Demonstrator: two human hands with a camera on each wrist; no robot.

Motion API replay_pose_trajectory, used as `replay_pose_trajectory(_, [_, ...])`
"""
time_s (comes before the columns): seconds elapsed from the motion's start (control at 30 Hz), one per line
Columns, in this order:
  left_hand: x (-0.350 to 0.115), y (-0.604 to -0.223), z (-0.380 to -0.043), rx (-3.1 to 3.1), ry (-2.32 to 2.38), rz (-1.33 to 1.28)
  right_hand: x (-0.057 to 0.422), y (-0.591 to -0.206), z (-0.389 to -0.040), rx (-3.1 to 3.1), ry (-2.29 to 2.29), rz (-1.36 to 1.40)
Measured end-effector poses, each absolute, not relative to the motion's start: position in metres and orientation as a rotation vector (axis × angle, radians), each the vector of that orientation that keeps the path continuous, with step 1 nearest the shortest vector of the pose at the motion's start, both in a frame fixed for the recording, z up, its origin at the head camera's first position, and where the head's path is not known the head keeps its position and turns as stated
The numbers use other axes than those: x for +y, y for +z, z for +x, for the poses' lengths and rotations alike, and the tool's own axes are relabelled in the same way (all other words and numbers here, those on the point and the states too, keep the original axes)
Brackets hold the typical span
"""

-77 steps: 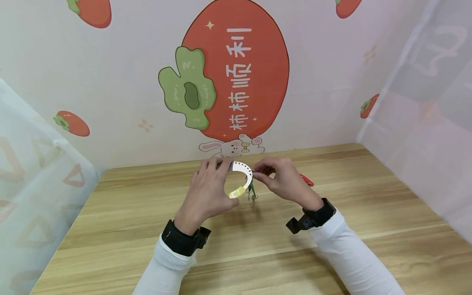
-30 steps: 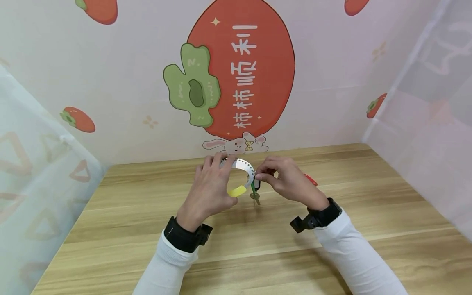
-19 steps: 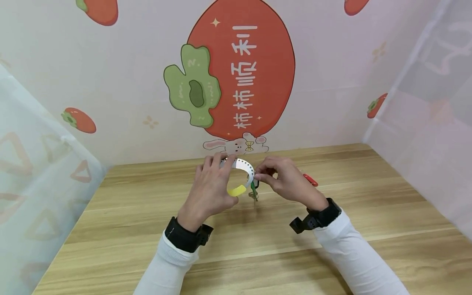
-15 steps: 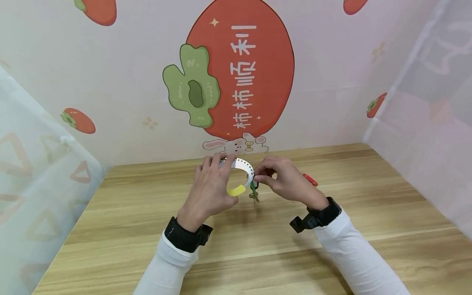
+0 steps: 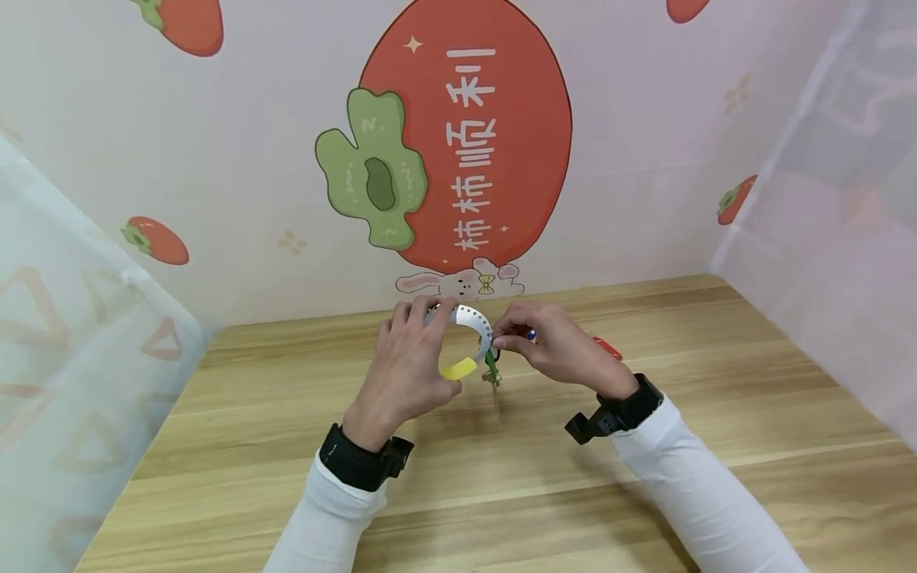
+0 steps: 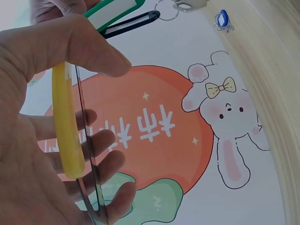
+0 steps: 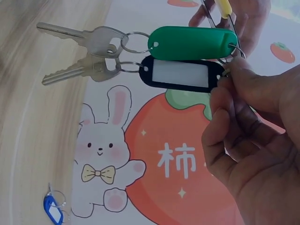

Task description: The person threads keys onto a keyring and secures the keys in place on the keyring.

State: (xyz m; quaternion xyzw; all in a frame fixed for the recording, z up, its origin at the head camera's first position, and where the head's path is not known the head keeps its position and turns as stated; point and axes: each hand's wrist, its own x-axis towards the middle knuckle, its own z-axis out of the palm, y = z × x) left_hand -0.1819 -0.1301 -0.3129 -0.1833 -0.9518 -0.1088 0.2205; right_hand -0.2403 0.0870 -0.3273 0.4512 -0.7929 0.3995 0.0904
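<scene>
In the head view my left hand (image 5: 404, 374) holds up a large perforated metal key ring (image 5: 474, 320) with a yellow grip (image 5: 458, 368). Its thumb and fingers lie round the ring's left side. At the ring's right edge, my right hand (image 5: 544, 344) pinches the small end ring of a black key tag (image 7: 180, 75), seen in the right wrist view. A green key tag (image 7: 192, 43) hangs alongside, its wire loop close to my right fingertips. One key (image 7: 96, 41) dangles from the green tag, and another key (image 7: 89, 69) from the black one.
A red key tag (image 5: 607, 348) lies on the wooden table (image 5: 458, 493) behind my right wrist. A blue key tag (image 7: 54, 210) with a small ring lies near the table's back edge. Behind the table stands a white backdrop (image 5: 251, 159) printed with persimmons and a rabbit.
The black tag has come into view beside the green one since the oldest frame. The dangling keys have swung, and the blue tag now shows behind my right fingers. Both hands stay nearly in place.
</scene>
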Motion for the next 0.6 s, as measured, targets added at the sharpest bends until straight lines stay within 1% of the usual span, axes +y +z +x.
replay_pose_trajectory(0.4, [-0.1294, -0.3121, -0.1829, -2.601, -0.254, -0.526, 0.0837, -0.3264, -0.2355, -2.398, 1.294, 1.225])
replay_pose_trajectory(0.6, [-0.1312, -0.3110, -0.1818, -2.623, -0.316, -0.498, 0.0819, -0.3264, -0.2356, -2.405, 1.357, 1.190])
